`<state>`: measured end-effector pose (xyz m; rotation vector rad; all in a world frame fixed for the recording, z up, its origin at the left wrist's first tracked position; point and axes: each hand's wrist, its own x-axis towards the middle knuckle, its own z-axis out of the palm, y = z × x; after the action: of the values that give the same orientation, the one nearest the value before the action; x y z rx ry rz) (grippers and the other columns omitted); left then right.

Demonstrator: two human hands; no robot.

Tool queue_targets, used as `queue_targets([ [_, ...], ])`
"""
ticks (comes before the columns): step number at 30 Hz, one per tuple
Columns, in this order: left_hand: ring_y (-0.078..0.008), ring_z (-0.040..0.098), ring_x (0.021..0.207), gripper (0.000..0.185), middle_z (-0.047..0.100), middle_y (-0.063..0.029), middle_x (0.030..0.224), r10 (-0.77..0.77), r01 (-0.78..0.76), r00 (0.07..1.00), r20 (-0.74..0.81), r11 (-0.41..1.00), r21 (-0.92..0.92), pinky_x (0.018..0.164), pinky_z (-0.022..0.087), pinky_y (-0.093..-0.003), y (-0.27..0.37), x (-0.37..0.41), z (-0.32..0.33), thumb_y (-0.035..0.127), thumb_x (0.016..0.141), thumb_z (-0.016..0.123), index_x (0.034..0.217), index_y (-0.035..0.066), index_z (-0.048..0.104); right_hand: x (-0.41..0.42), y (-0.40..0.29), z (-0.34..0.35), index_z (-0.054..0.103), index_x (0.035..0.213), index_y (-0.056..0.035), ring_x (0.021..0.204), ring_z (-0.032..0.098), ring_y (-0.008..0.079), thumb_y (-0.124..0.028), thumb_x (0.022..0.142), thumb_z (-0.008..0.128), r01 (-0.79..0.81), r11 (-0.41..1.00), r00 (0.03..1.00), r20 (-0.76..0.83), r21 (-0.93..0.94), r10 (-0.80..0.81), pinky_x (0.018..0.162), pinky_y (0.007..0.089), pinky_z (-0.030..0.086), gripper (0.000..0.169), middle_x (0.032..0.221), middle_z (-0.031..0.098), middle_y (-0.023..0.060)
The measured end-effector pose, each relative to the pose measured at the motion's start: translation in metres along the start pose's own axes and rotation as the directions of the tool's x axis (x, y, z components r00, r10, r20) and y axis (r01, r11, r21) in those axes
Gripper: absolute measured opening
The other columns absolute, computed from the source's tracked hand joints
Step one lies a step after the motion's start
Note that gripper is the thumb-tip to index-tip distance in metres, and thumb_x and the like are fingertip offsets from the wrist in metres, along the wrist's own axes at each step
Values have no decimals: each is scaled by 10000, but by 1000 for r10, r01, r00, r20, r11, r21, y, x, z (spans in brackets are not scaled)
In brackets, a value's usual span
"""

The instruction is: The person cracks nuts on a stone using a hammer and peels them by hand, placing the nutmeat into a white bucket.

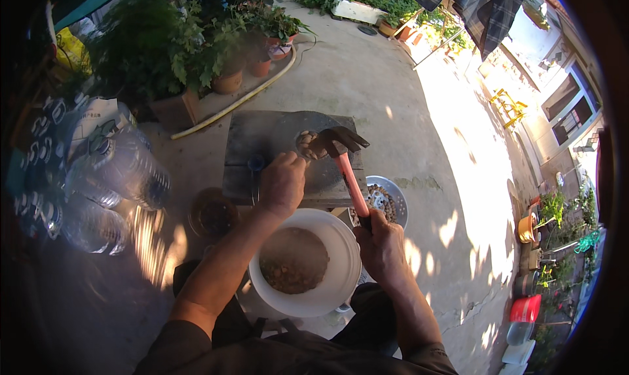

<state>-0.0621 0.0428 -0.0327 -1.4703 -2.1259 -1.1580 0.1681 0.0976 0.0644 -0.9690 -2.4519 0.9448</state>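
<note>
My right hand (383, 247) grips the dark lower end of a claw hammer (350, 176) with an orange-pink handle. The hammer's head is over the right edge of a small heap of brown nuts (308, 143). These nuts sit in a round hollow on a dark round slab (319, 178), which lies on a wooden block-like stand (250, 129). Curled fingers of my left hand (283, 183) rest just below the nuts; whether they pinch something is hidden. Between my legs stands a white bucket (304, 308) with brown fragments (295, 272) at its bottom.
A metal colander (400, 203) holding nuts stands right of the stand. To the left are a brown bowl (201, 210) with dark contents and several clear plastic bottles (132, 166). A pale hose (236, 105) curves past potted plants (228, 78). Plaid cloth (462, 6) hangs overhead.
</note>
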Motion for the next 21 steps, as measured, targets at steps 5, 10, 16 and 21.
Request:
queue_targets([
  [5,-363,598,856,137,552,-137,840,25,-25,1000,-6,999,-19,713,499,-484,0,2,0,-9,808,693,795,22,560,7,16,4,601,1040,25,741,643,483,-77,867,681,62,987,996,78,-150,-50,642,503,494,216,761,632,279],
  [10,-370,594,856,135,548,-145,837,31,-31,1000,-5,999,-32,716,498,-489,-1,2,-1,-17,813,682,789,18,554,9,8,-1,601,1013,44,735,635,490,-50,843,686,67,991,998,25,-114,-65,622,496,481,212,738,610,294],
  [16,-381,593,862,127,550,-149,840,38,-38,999,-15,999,-20,720,495,-494,-4,1,2,-19,824,676,794,20,560,12,10,2,589,980,46,747,635,491,-40,849,678,116,977,989,108,-180,-97,621,480,486,181,739,613,291],
  [21,-373,596,850,101,580,-149,839,17,-17,1000,2,1000,-23,739,497,-476,-4,2,1,-12,788,663,797,34,573,18,14,4,595,962,58,603,627,392,-61,855,690,156,982,987,-22,-104,-159,573,453,483,186,687,604,232],
])
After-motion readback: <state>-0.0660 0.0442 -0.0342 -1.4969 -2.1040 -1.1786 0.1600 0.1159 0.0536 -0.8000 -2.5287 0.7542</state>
